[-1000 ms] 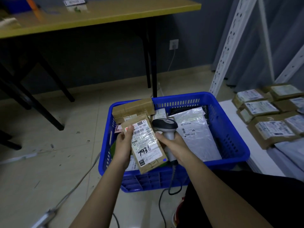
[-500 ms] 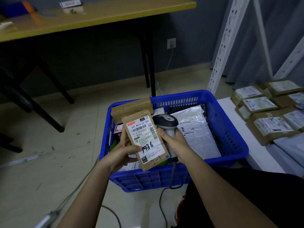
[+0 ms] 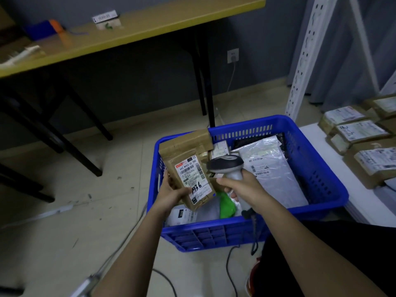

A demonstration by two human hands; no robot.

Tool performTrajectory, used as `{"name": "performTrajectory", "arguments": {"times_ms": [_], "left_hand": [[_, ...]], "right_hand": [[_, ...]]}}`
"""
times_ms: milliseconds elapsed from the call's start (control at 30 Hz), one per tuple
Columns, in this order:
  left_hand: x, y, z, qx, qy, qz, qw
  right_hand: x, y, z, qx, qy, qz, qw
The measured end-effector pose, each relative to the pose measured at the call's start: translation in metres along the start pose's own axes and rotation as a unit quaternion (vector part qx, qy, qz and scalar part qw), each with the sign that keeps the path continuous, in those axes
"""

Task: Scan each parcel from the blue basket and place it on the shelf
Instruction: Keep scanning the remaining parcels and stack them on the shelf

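One brown parcel [image 3: 191,181], label up, handwritten "1936", held over the blue basket [image 3: 321,168]. Left hand [image 3: 171,192]: fingers clenched on the parcel's lower left edge, thumb across the label. Right hand [image 3: 242,187]: fingers wrapped around the handle of the scanner [image 3: 226,165], its head just beside the parcel's right edge. Change from a second ago: the scanner has drawn back to the right and the parcel has tilted so the label faces up; the scan is judged done or nearly so. Remaining in basket: white poly mailer [image 3: 270,168], taped brown box [image 3: 186,142], green item [image 3: 227,203], others. Shelf [image 3: 321,146], right: scanned parcels [image 3: 362,130] already laid out. Next step, judged: carry the parcel to the shelf.
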State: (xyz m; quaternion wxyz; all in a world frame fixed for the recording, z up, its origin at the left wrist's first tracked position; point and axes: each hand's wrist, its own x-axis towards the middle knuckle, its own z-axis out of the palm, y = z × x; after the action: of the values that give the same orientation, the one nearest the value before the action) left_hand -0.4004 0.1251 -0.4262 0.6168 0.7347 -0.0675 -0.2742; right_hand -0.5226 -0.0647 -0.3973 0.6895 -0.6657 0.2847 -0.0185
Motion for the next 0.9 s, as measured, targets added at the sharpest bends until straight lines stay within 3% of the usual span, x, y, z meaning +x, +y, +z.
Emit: {"name": "performTrajectory", "arguments": {"times_ms": [167,400,767,900], "left_hand": [[0.011,0.004,-0.008,0.025,0.009,-0.002,1.000],[0.015,0.004,-0.008,0.031,0.010,0.000,0.999],[0.013,0.011,-0.006,0.041,0.008,0.004,0.999],[0.008,0.023,0.006,0.043,-0.002,0.025,0.999]], "right_hand": [[-0.017,-0.011,0.001,-0.038,-0.095,-0.021,0.995],[-0.024,-0.015,-0.007,-0.034,0.003,-0.006,0.999],[-0.024,-0.014,-0.012,-0.016,0.013,-0.003,1.000],[-0.026,-0.017,-0.016,0.037,0.057,-0.010,0.998]]}}
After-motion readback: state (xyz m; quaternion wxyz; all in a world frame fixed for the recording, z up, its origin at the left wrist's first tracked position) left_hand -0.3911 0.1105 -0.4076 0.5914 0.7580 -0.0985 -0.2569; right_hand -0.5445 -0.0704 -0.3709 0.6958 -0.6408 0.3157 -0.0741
